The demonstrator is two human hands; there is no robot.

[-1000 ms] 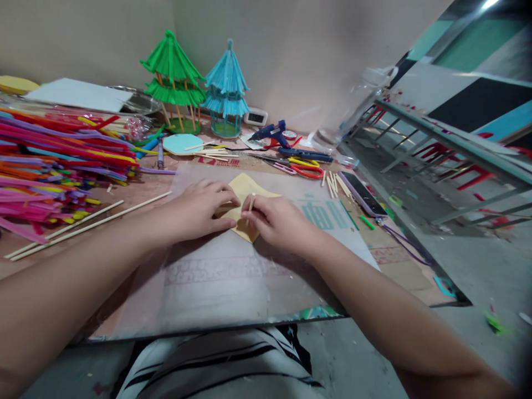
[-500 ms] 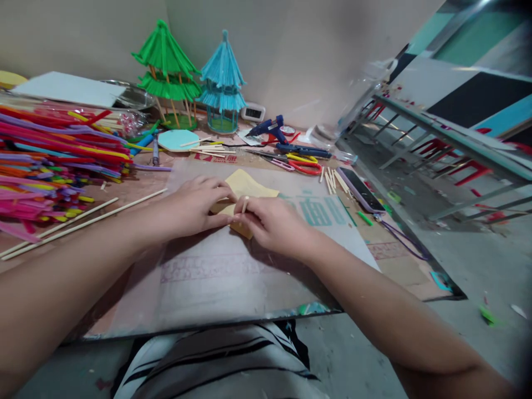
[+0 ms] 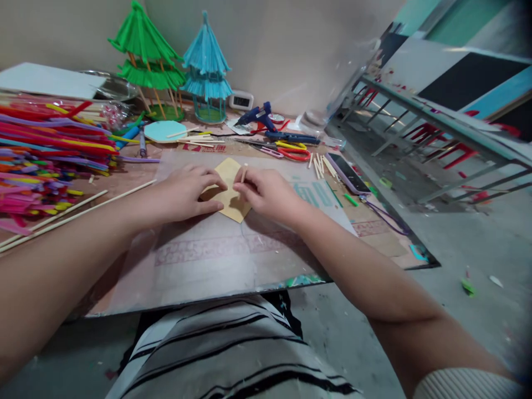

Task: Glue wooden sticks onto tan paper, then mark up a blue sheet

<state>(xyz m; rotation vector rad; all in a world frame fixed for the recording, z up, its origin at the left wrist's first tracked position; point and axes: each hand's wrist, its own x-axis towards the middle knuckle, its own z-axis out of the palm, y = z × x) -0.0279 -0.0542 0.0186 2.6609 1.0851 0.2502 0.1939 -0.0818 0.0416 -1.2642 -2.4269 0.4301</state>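
A pale yellow piece of paper or card [image 3: 235, 206] lies on the covered tabletop, its sides partly under my hands. My left hand [image 3: 189, 194] rests at its left side, thumb and fingers apart, fingertips at the paper. Pinched between the thumb and fingers of my right hand [image 3: 272, 194] is a short wooden stick [image 3: 245, 173], its pale end poking up above the knuckles. This hand hovers over or touches the paper's right part; which of the two I cannot tell.
Pipe cleaners [image 3: 54, 155] are heaped at left, near two long sticks [image 3: 83, 213]. Behind stand a green pagoda model [image 3: 152, 66] and a blue one [image 3: 205, 66]. A glue gun [image 3: 255, 114], scissors [image 3: 293, 153], short sticks [image 3: 319, 165] and a phone [image 3: 347, 173] lie to the right.
My hands have moved apart, and the yellow paper shows more fully, lying flatter between them. The short stick stays in my right hand. The whole view has shifted slightly.
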